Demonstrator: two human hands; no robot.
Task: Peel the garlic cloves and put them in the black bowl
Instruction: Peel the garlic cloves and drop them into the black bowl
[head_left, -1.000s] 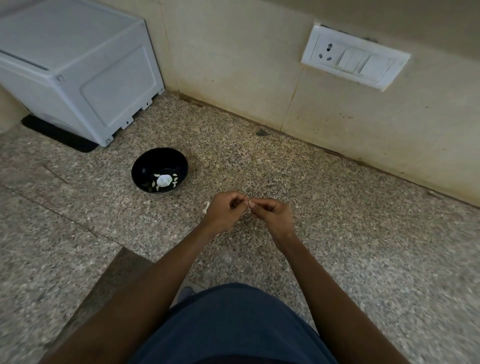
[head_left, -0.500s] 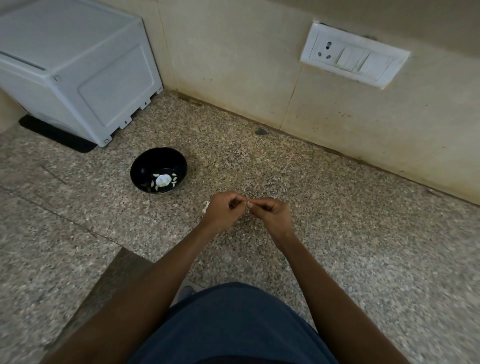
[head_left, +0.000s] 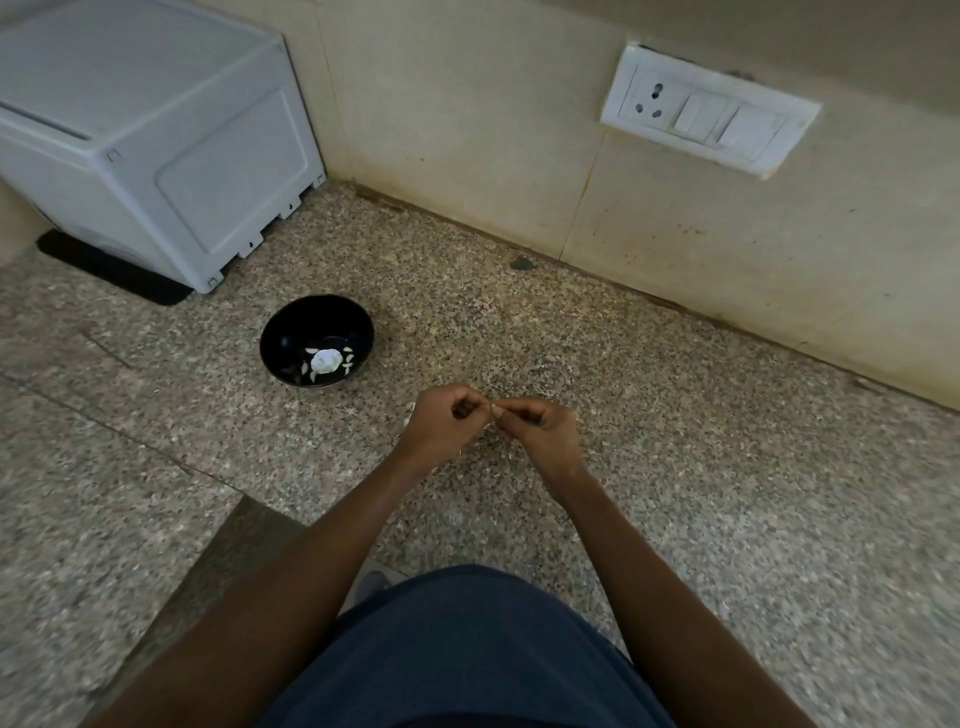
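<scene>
Over a speckled stone counter (head_left: 675, 467), we see the black bowl (head_left: 317, 340) at left holding peeled pieces; our left hand (head_left: 441, 426) and right hand (head_left: 540, 431) meet fingertip to fingertip, pinching a garlic clove (head_left: 492, 409), barely visible. We judge it light, firm and slippery, best held at its ends.

Nothing readable here, honestly. The grey plastic box (head_left: 156, 130) by the wall has plain panels with no brand or label showing. The switch plate (head_left: 709, 111) on the wall is bare white, just a socket and rockers, no markings I can make out. The black bowl (head_left: 317, 340) carries no print either. No numbers, signs or stickers on the speckled stone counter (head_left: 675, 441) or the wall.
</scene>
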